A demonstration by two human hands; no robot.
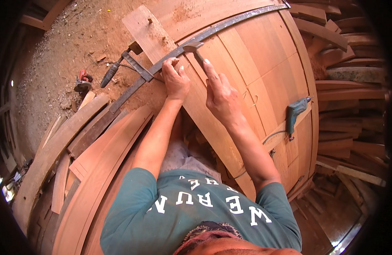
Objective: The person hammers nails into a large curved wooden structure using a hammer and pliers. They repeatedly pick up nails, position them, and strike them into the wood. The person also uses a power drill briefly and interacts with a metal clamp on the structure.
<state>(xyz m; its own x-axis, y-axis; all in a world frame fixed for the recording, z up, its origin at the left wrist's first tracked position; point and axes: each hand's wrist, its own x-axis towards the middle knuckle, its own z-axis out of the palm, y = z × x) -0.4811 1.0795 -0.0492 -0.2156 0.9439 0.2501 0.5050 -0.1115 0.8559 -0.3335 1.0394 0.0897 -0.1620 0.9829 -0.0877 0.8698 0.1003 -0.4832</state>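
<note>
My right hand (pixel 222 97) is wrapped around the handle of a hammer (pixel 193 47), its index finger laid along the shaft. The hammer's metal head hangs over the long metal bar of a clamp (pixel 213 30), which spans the curved wooden panel (pixel 259 55). Close to the hammer head, my left hand (pixel 176 81) is closed beside the bar, over the panel's edge. A small brown bit shows at its fingertips, too small to name. The clamp's dark screw handle (pixel 110 75) sticks out to the left, against a wooden block.
A short board (pixel 148 34) with a peg in it lies beside the clamp. On the panel's right rests a teal power drill (pixel 294 115) with its cord. A red-and-grey angle grinder (pixel 83 81) sits on the dusty ground. Curved planks (pixel 98 178) lean at left; stacked timber (pixel 349 89) fills the right.
</note>
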